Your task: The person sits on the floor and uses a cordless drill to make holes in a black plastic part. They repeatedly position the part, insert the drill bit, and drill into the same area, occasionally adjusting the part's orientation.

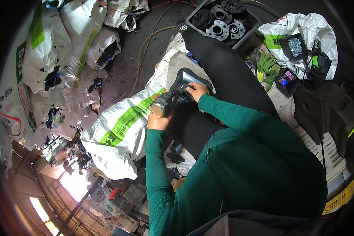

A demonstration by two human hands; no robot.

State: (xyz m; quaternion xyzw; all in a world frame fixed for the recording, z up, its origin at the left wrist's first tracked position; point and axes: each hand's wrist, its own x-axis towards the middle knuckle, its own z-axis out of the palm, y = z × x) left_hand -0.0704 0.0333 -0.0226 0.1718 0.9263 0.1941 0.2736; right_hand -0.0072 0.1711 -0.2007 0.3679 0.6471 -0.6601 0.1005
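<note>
My left hand (157, 121) is wrapped round a grey and black power tool that looks like a cordless drill (167, 101). Its round back end faces me, and its nose points right, at a black round part (185, 95). The fingers of my right hand (198, 91) are closed on the edge of that part, beside the tool's nose. Just beyond lies a dark rounded frame with a shiny grey face (185, 76), partly covered by the round part and my right hand. Whether the tool's tip touches the part is too small to tell.
A white sack (120, 126) lies under the work. Beyond my legs stands a grey crate (255, 29) of black and metal hub-like parts. At right are green gloves (267, 67), a box of screws (295, 46) and a phone-like screen (286, 78). Full white sacks (47, 51) crowd the left.
</note>
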